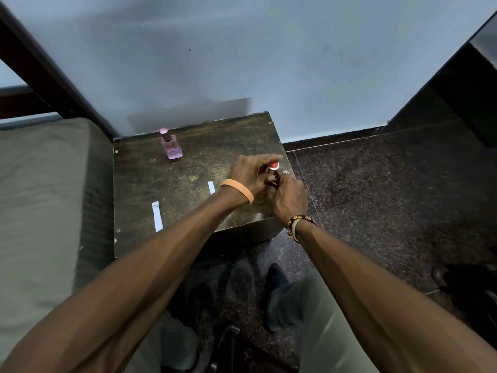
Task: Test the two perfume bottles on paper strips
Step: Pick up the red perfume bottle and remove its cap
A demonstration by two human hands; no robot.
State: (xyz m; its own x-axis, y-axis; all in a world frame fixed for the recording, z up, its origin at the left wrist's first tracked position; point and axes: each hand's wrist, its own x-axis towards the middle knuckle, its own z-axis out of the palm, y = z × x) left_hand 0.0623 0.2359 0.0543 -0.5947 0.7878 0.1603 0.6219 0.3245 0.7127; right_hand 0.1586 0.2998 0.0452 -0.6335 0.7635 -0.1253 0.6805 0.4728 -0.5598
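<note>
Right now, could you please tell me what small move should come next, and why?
Probably lift off the red cap: left hand and right hand both grip the red bottle, its cap seemingly still on, with a paper strip lying beside them.

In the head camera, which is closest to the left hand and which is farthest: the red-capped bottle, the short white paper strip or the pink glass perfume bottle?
1. Red-capped bottle, gripped in the left hand itself.
2. Short white paper strip, just beside the left wrist.
3. Pink glass perfume bottle, at the back left of the dark worn table.
</note>
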